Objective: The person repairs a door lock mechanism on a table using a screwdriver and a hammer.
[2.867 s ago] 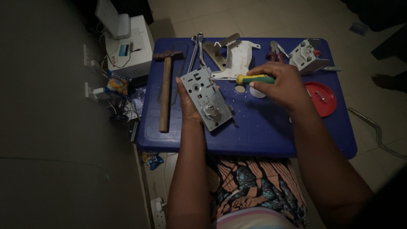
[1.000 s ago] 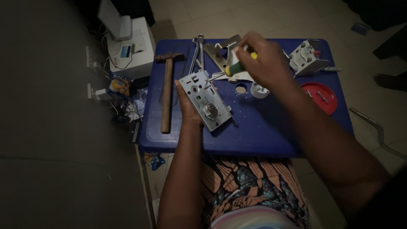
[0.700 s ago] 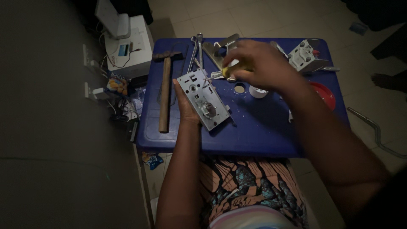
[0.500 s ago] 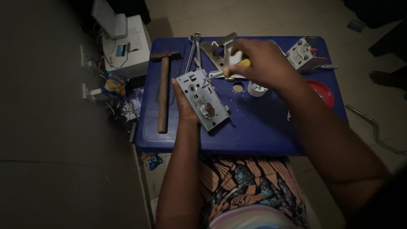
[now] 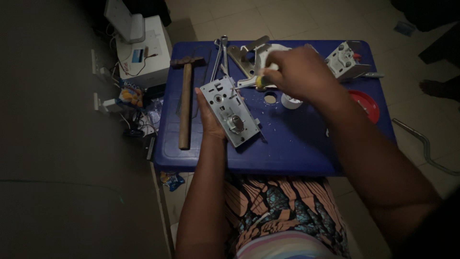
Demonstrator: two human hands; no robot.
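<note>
Gripping a screwdriver (image 5: 261,82) pointed left, hands (image 5: 297,76) hold the diagonally lying lock case (image 5: 230,111).

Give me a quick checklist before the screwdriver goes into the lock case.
1. Lock case steadied: ok, the left hand grips its left edge and it rests on the blue table.
2. Screwdriver in hand: ok, the right hand is closed round its yellow-green handle.
3. Tip seated in a screw: cannot tell, the shaft reaches the case's upper right edge but the tip is too small to see.
4. Hammer out of the way: ok, it lies left of the case, apart from both hands.
5. Small white cup clear: not ok, it sits right under the right hand.
6. Lighting: not ok, the scene is dim.
</note>
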